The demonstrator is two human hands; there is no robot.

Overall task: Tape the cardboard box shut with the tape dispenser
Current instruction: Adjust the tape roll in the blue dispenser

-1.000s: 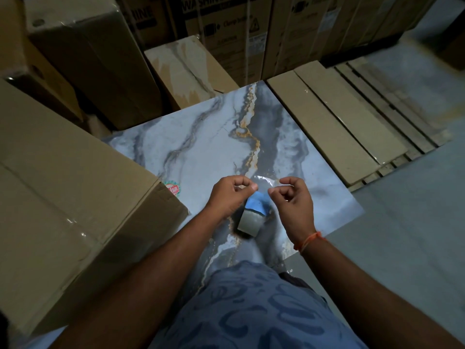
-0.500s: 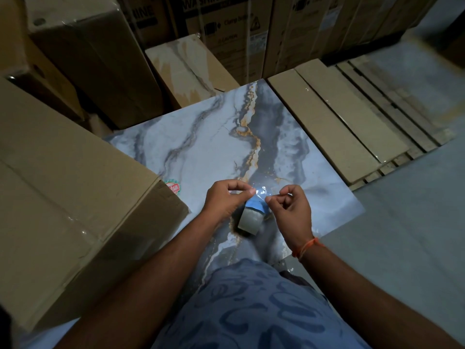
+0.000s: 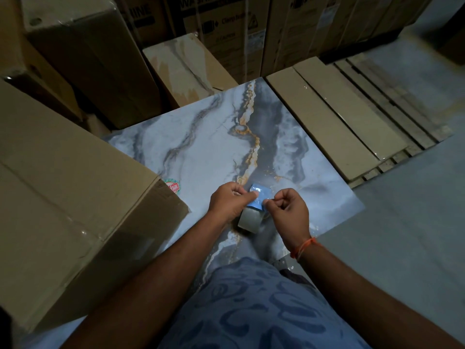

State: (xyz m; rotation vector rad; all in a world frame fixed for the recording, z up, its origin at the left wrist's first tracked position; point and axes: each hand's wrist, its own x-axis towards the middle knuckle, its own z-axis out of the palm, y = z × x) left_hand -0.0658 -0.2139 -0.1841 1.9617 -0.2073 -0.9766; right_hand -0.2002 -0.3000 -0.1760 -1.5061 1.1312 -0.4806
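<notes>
A roll of clear tape (image 3: 249, 219) with a blue core (image 3: 257, 202) hangs between my hands above the marble-patterned sheet (image 3: 206, 152). My left hand (image 3: 230, 203) pinches the roll at its left side. My right hand (image 3: 286, 210) pinches the loose shiny tape end (image 3: 259, 191) at the roll's right. A large brown cardboard box (image 3: 63, 187) lies at the left, its top seam running diagonally with glossy tape visible on it. Both hands are well to the right of the box.
Stacked cartons (image 3: 226, 28) line the back. A smaller stained box (image 3: 186, 64) stands behind the sheet. Flat cardboard packs on a wooden pallet (image 3: 352, 114) lie at the right. Grey floor (image 3: 402, 235) extends to the right. My patterned blue trouser leg (image 3: 251, 311) fills the bottom.
My two hands have drawn closer together over the roll, and the stretched tape end between them has shortened. The box has not moved.
</notes>
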